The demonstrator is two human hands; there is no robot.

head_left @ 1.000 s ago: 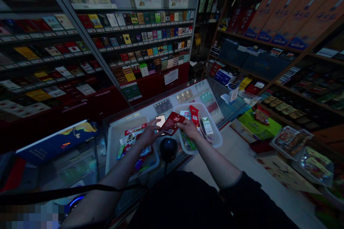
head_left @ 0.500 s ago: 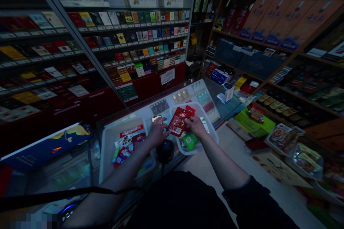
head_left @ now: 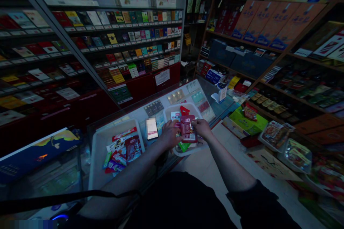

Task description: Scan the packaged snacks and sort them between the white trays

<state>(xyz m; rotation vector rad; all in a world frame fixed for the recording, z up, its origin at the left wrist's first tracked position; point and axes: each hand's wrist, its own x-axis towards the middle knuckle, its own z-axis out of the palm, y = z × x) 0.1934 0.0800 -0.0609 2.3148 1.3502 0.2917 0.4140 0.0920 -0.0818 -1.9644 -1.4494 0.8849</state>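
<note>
Pouch (head_left: 188, 130), red with pale print, is just right of the frame's centre, held above a whitish tub (head_left: 189, 151). The right grip (head_left: 203, 128) is clenched on the pouch's right edge, thumb on the printed face. The left grip (head_left: 169, 135) is at the left rim of that tub, fingers loosely bent and pointing towards the pouch's left edge; whether they touch it or hold anything I cannot tell. Under and around the pouch, the tub contains a red packet (head_left: 184, 110) near its far rim and a green packet (head_left: 184, 146) near its close rim.

Left of centre, a second tub (head_left: 98, 152) contains assorted bright packets, among them a dark red pouch (head_left: 133, 147). Between the two tubs, a phone (head_left: 152, 130) with a lit screen lies on the glass-topped bench (head_left: 125, 114). A large blue box (head_left: 37, 154) lies at the lower left of the frame. At right of centre, a green box (head_left: 245, 121) bears a red packet of its own. Shelves of small packs (head_left: 134, 36) fill the upper left, and tall orange boxes (head_left: 279, 25) stand at the upper right.
</note>
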